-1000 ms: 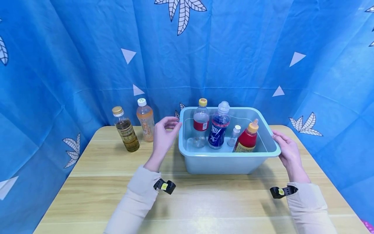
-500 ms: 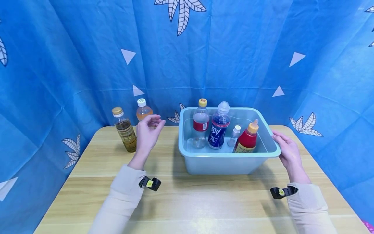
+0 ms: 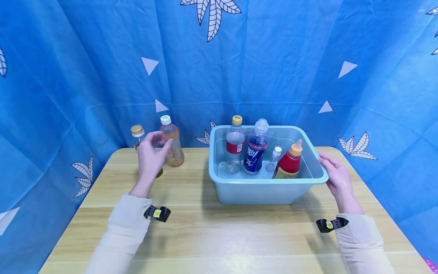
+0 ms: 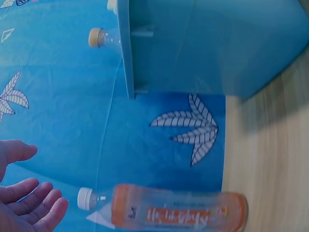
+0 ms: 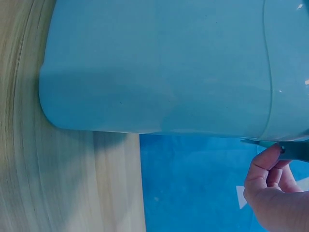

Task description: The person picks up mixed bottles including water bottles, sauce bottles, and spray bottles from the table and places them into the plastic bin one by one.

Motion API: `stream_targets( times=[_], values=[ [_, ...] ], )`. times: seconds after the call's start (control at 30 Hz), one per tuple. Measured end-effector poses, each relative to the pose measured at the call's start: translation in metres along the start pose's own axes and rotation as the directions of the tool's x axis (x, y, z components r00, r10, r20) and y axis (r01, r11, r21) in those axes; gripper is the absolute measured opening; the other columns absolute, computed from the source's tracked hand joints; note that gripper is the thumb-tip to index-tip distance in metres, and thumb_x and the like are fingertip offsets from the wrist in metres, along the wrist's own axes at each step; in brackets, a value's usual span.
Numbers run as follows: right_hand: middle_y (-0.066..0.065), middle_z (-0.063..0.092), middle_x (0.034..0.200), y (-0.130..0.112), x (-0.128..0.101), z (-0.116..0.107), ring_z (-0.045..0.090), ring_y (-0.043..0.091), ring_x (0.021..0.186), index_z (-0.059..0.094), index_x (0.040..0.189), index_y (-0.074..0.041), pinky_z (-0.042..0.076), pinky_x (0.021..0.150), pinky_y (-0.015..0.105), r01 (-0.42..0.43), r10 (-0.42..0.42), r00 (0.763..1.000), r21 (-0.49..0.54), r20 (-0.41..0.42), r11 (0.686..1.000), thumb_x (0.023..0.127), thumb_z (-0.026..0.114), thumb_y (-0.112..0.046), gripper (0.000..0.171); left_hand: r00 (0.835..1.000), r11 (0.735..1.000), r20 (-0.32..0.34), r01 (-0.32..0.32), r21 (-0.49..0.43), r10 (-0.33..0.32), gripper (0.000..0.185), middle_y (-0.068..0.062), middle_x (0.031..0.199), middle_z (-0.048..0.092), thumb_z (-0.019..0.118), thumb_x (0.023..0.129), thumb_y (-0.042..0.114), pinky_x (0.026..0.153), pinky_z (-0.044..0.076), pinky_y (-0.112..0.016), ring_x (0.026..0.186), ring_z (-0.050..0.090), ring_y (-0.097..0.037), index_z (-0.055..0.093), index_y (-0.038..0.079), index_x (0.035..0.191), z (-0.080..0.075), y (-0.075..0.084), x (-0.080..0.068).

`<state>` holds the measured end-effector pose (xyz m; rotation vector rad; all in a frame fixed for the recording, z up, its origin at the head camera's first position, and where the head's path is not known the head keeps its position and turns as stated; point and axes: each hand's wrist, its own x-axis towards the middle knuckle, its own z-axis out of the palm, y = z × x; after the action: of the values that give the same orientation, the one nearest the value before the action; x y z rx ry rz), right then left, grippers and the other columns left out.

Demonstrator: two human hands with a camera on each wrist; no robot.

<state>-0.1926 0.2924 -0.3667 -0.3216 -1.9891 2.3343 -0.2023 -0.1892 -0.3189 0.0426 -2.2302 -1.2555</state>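
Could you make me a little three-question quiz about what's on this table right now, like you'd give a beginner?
1. How many bottles stand inside the tub?
2. True or false: the right hand rests on the tub's rim.
3. Which bottle is the left hand in front of: A the brown bottle, B the orange bottle, C the red bottle?

Key
1. Four, counting the small clear bottle.
2. True.
3. A; whether it touches cannot be told.

The labels on the orange bottle (image 4: 169, 211) and blue bottle (image 3: 254, 150) are too blurred to read.
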Motion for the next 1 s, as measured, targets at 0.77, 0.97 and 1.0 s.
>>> stream_targets(
  times=[0.77, 0.97, 1.0],
  values=[
    [-0.010, 0.058, 0.093, 0.001, -0.001, 0.000, 0.059, 0.004, 0.077, 0.064, 0.109, -0.019, 0.050, 0.063, 0.020, 0.025, -0.026, 0.999, 0.025, 0.020, 0.999, 0.085, 0.061, -0.020, 0.024, 0.988, 0.984, -0.116, 0.115, 0.137, -0.100, 0.056, -0.020, 0.120, 0.042, 0.066, 0.079, 0.023, 0.088, 0.035, -0.042, 0.108, 0.039, -0.030, 0.042, -0.004, 0.122, -0.037, -0.025, 0.016],
    [-0.011, 0.059, 0.092, 0.002, -0.001, 0.001, 0.058, 0.005, 0.077, 0.067, 0.101, -0.020, 0.050, 0.062, 0.020, 0.027, -0.028, 1.000, 0.054, 0.015, 0.998, 0.084, 0.061, -0.018, 0.018, 0.980, 0.973, -0.103, 0.184, 0.136, -0.171, 0.061, -0.018, 0.127, 0.038, 0.063, 0.081, 0.027, 0.095, 0.031, -0.042, 0.116, 0.035, -0.029, 0.036, -0.001, 0.129, -0.039, -0.033, 0.022],
    [-0.011, 0.059, 0.092, 0.002, -0.001, 0.001, 0.058, 0.005, 0.077, 0.068, 0.100, -0.020, 0.050, 0.062, 0.020, 0.028, -0.029, 0.999, 0.061, 0.017, 0.998, 0.084, 0.061, -0.017, 0.017, 0.979, 0.972, -0.101, 0.191, 0.136, -0.178, 0.062, -0.018, 0.128, 0.037, 0.062, 0.082, 0.027, 0.096, 0.030, -0.042, 0.117, 0.035, -0.029, 0.036, -0.001, 0.130, -0.039, -0.036, 0.023]
  ],
)
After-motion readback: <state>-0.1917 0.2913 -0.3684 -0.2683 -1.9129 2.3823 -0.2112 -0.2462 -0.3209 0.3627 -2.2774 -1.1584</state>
